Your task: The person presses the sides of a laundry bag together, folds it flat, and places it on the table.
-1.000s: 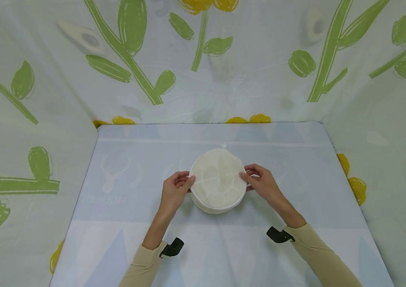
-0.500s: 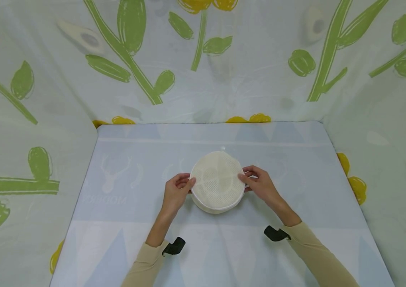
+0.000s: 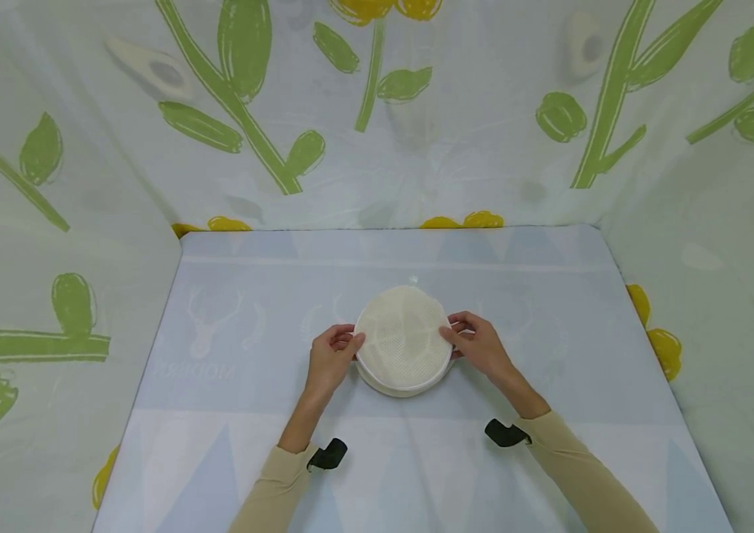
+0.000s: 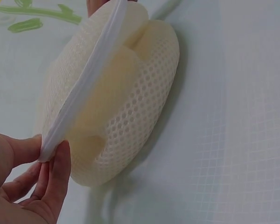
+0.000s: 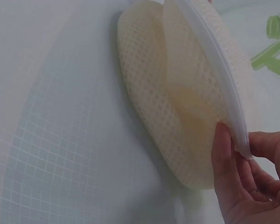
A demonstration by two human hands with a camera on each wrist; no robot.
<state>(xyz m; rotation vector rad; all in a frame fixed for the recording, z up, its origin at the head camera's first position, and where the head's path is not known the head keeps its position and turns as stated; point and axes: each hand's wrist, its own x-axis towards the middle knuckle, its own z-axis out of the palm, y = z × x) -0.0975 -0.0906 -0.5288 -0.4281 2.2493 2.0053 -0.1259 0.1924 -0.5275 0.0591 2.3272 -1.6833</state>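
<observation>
Two grips (image 3: 330, 360) (image 3: 481, 345), one mesh bag (image 3: 402, 339)

We see the bag (image 3: 403, 340) mid-width on the table (image 3: 410, 466) | left hand (image 3: 332, 363) at the bag's left rim, right hand (image 3: 480, 344) at its right | left wrist camera (image 3: 328, 454), right wrist camera (image 3: 505, 433) nearer us | sheeting (image 3: 470, 155) beyond the table's far, left and right edges
</observation>
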